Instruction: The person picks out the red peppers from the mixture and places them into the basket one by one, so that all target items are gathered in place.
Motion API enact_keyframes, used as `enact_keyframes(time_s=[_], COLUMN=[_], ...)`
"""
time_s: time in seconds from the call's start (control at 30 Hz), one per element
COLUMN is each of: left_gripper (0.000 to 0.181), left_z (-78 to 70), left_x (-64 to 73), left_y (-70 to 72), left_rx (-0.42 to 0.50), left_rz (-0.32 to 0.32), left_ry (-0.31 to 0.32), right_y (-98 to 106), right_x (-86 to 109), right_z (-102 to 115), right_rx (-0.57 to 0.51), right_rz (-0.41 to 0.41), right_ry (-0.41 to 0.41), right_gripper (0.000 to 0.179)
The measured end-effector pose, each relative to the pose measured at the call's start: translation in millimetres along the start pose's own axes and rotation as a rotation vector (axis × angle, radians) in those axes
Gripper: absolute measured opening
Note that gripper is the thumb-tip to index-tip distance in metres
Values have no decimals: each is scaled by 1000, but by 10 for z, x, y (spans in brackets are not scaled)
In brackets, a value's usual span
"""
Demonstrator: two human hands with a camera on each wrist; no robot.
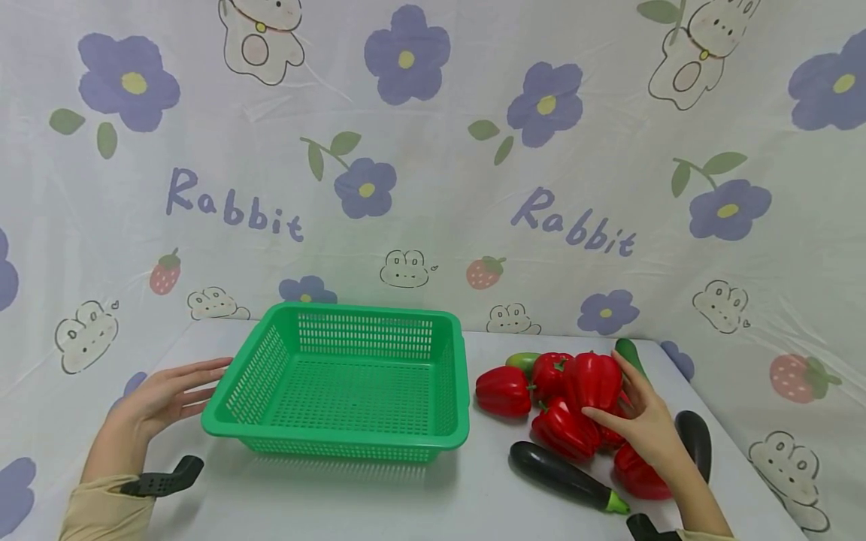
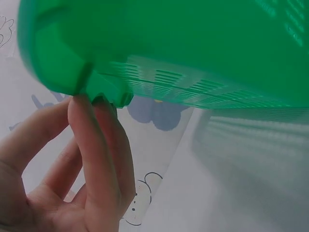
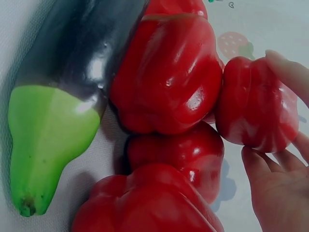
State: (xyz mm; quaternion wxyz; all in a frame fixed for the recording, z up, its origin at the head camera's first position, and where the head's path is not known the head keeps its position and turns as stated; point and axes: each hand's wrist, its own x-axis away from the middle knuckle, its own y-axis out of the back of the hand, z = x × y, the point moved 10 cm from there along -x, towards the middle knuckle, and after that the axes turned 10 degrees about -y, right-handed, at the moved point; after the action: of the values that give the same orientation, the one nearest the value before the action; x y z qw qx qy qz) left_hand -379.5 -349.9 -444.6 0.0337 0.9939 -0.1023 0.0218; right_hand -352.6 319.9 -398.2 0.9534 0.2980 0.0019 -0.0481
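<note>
My right hand (image 1: 639, 421) grips a red bell pepper (image 1: 593, 382) between thumb and fingers, at the top of a heap of peppers. In the right wrist view that held pepper (image 3: 258, 104) is beside a larger red bell pepper (image 3: 169, 72). My left hand (image 1: 158, 402) is at the left side of a green plastic basket (image 1: 338, 443), its fingers fairly straight. From the left wrist, the fingertips of this hand (image 2: 82, 179) touch the basket's rim (image 2: 58, 72) at its underside, where the tips are partly hidden. Inside the basket only the perforated floor shows.
Several red bell peppers (image 1: 504, 392) lie around the held one. A dark eggplant (image 1: 564, 475) with a green end lies in front, and another eggplant (image 1: 693, 443) is at the right. Green vegetables (image 1: 629, 353) show behind. A patterned cloth (image 1: 419, 150) hangs behind the white table.
</note>
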Motion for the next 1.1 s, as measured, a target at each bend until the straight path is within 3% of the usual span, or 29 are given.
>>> enact_keyframes(time_s=[0.67,1.1], left_gripper=[24,26], left_z=[121,142], left_x=[30,39], left_y=[-12,-58], left_rx=[123,209], left_rz=[-31,-31], left_ry=[27,3], right_y=[40,33], right_x=[10,8], right_z=[97,267], right_rx=[-66,-77], right_rz=[5,-30], right_ry=[5,45], right_gripper=[98,97])
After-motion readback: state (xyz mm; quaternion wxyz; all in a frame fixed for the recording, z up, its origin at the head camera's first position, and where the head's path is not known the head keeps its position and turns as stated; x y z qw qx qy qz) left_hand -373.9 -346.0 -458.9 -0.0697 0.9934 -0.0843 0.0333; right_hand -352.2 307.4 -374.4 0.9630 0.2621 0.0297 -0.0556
